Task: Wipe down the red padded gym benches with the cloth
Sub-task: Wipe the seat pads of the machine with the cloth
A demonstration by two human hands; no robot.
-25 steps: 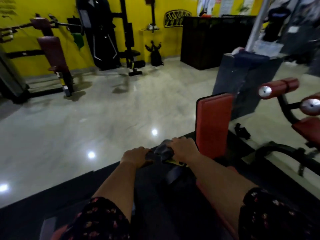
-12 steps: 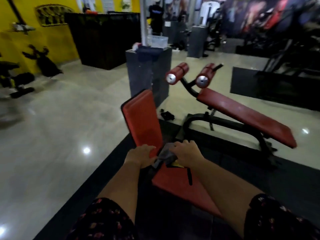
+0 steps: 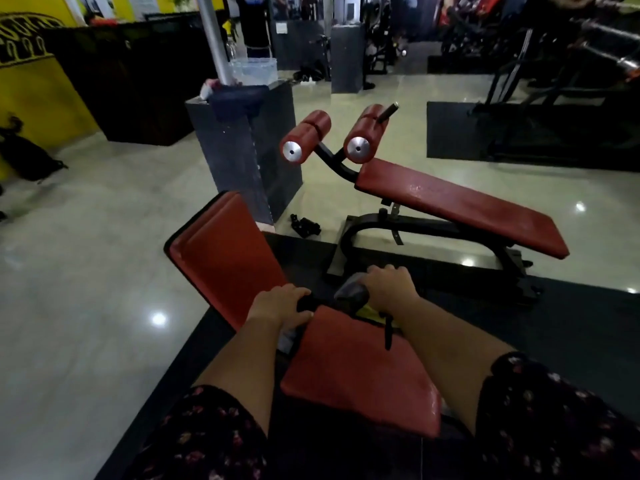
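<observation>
A red padded seat (image 3: 356, 368) lies right below me, with its red backrest (image 3: 225, 251) angled up at the left. My left hand (image 3: 280, 303) and my right hand (image 3: 391, 289) both hold a dark grey cloth (image 3: 349, 294) bunched at the seat's far edge, between the two pads. A dark strap hangs from under my right hand onto the seat. A second red bench (image 3: 460, 206) slopes down to the right behind, with two red roller pads (image 3: 304, 136) at its raised end.
A dark stone pedestal (image 3: 242, 147) with a metal pole and a clear tub stands behind the backrest. A small black object (image 3: 304, 225) lies on the floor by it. Black rubber mat (image 3: 571, 323) under the benches; glossy tile floor to the left; machines at the back right.
My view has swung right and down, bringing the seat and the second bench fully into sight. Both hands stay on the cloth at the joint between seat and backrest.
</observation>
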